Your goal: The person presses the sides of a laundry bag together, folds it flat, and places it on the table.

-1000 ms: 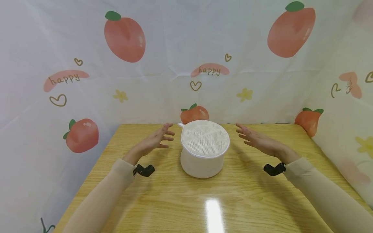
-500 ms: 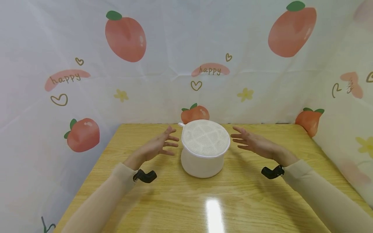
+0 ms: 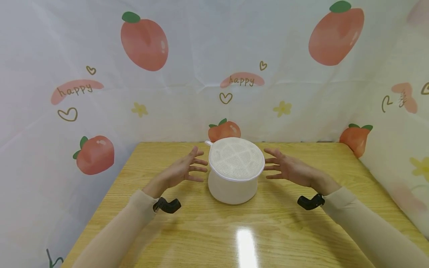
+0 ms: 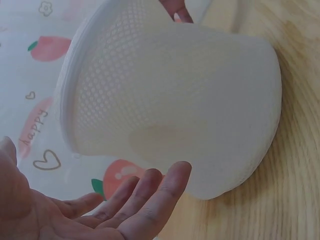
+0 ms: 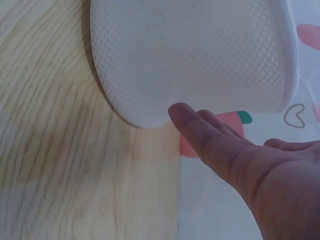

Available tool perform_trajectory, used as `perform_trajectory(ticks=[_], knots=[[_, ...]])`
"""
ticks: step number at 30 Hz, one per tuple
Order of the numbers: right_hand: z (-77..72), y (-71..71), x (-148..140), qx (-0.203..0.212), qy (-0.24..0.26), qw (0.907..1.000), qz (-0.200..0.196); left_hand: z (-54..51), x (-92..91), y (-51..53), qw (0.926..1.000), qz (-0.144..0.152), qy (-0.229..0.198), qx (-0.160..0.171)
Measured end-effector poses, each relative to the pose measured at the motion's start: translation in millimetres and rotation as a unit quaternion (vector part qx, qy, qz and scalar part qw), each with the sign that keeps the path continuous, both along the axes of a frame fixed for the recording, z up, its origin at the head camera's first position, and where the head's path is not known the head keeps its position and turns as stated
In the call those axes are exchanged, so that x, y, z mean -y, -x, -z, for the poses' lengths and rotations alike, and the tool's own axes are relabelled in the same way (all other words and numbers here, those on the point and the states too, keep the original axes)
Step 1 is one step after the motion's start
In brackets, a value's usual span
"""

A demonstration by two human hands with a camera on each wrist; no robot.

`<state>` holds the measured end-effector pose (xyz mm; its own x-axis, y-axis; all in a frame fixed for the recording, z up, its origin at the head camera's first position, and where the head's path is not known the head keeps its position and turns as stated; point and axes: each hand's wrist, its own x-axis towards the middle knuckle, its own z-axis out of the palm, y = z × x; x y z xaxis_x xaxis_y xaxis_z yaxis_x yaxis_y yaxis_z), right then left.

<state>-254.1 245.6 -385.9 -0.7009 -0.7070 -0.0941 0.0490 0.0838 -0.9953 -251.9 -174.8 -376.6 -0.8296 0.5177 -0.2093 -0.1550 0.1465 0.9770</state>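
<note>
A white mesh laundry bag [image 3: 234,186], round like a drum with a piped rim and a small loop at its upper left, stands upright on the wooden table. To its left is my left hand [image 3: 182,169], fingers spread and slightly bent, close to its side. My right hand [image 3: 293,169] mirrors it on the other side, fingertips beside the rim. Both wrist views show the bag's mesh wall [image 4: 200,100] near the fingertips; whether they touch it I cannot tell. Neither hand grips anything.
The wooden table [image 3: 201,238] reaches back to a white cloth backdrop [image 3: 187,48] printed with fruit, hearts and flowers. More of the cloth hangs along the left and right sides. A black wrist camera [image 3: 169,205] is strapped at each cuff.
Both hands have moved inward, nearer to the bag's sides, the right one from farther out. The bag has stayed in place.
</note>
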Motion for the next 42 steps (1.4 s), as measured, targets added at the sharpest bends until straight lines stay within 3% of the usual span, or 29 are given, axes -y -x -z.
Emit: perform_trajectory(ticks=[14, 23, 36, 42], knots=[[8.7, -2.4, 16.6, 0.016, 0.061, 0.9975, -0.031, 10.5, -13.1, -6.5, 0.9990, 0.016, -0.036, 0.019], [21.2, -4.4, 35.0, 0.045, 0.090, 0.9946, -0.023, 19.8, -28.4, -10.6, 0.9985, 0.020, -0.047, 0.019], [39.0, -3.7, 52.5, 0.028, 0.059, 0.9978, -0.007, 32.1, -44.6, -11.9, 0.9991, 0.024, -0.033, 0.011], [43.4, -3.8, 59.0, 0.026, 0.049, 0.9984, 0.013, 35.8, -46.4, -13.4, 0.9997, 0.001, -0.023, 0.013]])
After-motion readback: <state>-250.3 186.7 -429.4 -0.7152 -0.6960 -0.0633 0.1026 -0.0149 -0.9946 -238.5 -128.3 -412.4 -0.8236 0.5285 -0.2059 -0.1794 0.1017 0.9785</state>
